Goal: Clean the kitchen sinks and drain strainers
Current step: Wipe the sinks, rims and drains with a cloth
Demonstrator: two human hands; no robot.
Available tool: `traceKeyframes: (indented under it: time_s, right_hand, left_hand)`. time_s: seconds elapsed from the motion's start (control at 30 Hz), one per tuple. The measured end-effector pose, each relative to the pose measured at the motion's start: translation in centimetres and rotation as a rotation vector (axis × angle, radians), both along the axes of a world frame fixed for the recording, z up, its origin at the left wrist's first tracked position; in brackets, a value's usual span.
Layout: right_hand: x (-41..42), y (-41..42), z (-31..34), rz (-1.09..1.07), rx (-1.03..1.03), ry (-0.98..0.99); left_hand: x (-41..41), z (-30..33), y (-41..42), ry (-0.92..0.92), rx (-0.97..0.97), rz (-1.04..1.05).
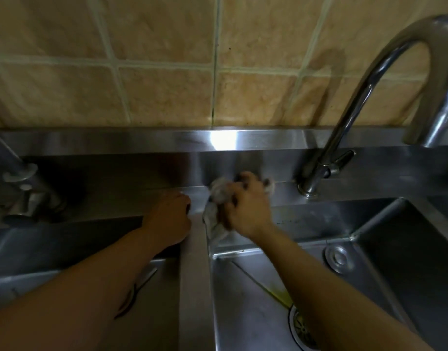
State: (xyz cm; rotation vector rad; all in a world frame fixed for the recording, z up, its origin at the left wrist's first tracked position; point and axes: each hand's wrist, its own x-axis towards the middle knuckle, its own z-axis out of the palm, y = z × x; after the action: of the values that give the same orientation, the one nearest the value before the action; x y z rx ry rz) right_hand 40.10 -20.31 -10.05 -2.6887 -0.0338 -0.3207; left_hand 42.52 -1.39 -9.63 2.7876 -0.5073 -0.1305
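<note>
Nearest me, the drain strainer (302,330) sits in the floor of the right sink (245,312), half hidden under my right forearm. A yellowish streak (277,293) runs along the crease toward it, so I judge this basin and its strainer are not yet cleaned. The left sink (157,300) lies mostly under my left arm; I cannot tell its condition or see its strainer.

Further out, my left hand (168,216) rests on the divider (195,262) between the basins, fingers curled under, holding nothing that I can see. Just beside it, my right hand (244,207) has its grip closed around a crumpled grey cloth (219,198), pressed on the back ledge (288,211) near the gooseneck faucet (369,92). Behind it, the steel upstand (142,140) looks bright under the tiled wall (154,59). I would say the ledge wipe is underway; basins and strainers remain.
</note>
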Motion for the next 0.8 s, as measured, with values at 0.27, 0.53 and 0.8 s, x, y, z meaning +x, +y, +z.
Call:
traceKeyframes:
  time_s: [0.27, 0.53, 0.8]
  right_hand:
    - [-1.1, -2.4, -3.4, 0.056, -0.053, -0.035]
    - [-2.7, -8.8, -2.4, -0.479, 0.233, -0.133]
    - [-5.4, -0.8, -3.1, -0.238, 0.514, -0.299]
  left_hand:
    - [-0.9, 0.5, -1.4, -0.023, 0.092, 0.028]
    - [-2.0, -0.5, -3.1, -0.007, 0.073, -0.103]
    - [-2.5, -1.0, -3.1, 0.044, -0.047, 0.039]
